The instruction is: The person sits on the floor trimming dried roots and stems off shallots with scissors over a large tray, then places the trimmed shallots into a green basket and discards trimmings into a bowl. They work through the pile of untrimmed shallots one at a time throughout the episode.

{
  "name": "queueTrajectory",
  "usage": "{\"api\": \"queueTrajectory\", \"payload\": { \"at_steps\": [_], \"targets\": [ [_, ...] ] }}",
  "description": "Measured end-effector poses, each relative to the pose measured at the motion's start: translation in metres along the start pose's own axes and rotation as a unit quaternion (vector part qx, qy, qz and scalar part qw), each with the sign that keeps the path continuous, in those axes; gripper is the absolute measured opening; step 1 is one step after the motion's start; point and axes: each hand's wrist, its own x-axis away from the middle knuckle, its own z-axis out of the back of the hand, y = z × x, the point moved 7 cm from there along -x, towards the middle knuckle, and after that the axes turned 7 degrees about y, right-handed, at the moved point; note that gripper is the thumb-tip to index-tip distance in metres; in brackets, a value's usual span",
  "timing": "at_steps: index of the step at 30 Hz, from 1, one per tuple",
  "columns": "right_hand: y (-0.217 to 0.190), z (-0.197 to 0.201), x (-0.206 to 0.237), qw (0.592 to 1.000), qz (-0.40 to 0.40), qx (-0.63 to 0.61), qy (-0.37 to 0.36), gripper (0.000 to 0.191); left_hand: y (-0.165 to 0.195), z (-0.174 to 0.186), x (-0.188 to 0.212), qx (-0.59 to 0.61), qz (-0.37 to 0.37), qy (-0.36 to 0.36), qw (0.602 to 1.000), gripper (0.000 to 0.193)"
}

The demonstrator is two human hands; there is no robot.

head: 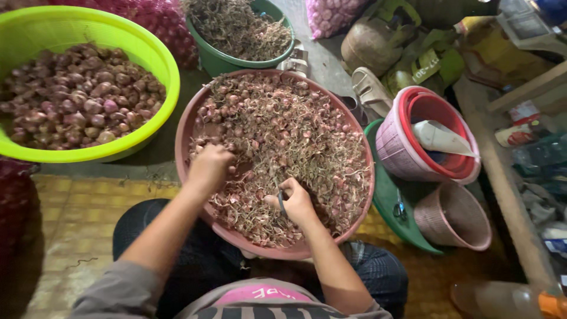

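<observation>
Person sat on floor, pink basin [188, 127] of untrimmed shallots [289, 142] on lap. Left hand [208, 167] was down in the pile near basin's left side, fingers curled into the shallots; exactly what they gripped couldn't be told. Right hand [295, 202] at near middle of pile, fingers clenched on small scissors [282, 201]. Lime-green basin [155, 53] of cleaned shallots sat to upper left, dark green tub [212, 59] of cuttings behind.
</observation>
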Motion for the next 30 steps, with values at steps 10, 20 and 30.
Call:
{"api": "queueTrajectory", "payload": {
  "at_steps": [10,20,30],
  "targets": [
    [-0.011,0.008,0.014,0.999,0.007,0.042,0.005,0.053,-0.028,-0.058,0.021,0.322,0.294,-0.054,0.898,0.018],
    [-0.041,-0.004,0.017,0.962,0.055,0.266,-0.016,0.067,-0.013,-0.07,0.047,0.596,0.372,-0.071,0.708,0.025],
    [-0.037,0.001,0.02,0.975,0.006,0.223,-0.017,0.042,-0.003,-0.072,0.058,0.513,0.411,-0.139,0.741,0.018]
  ]
}}
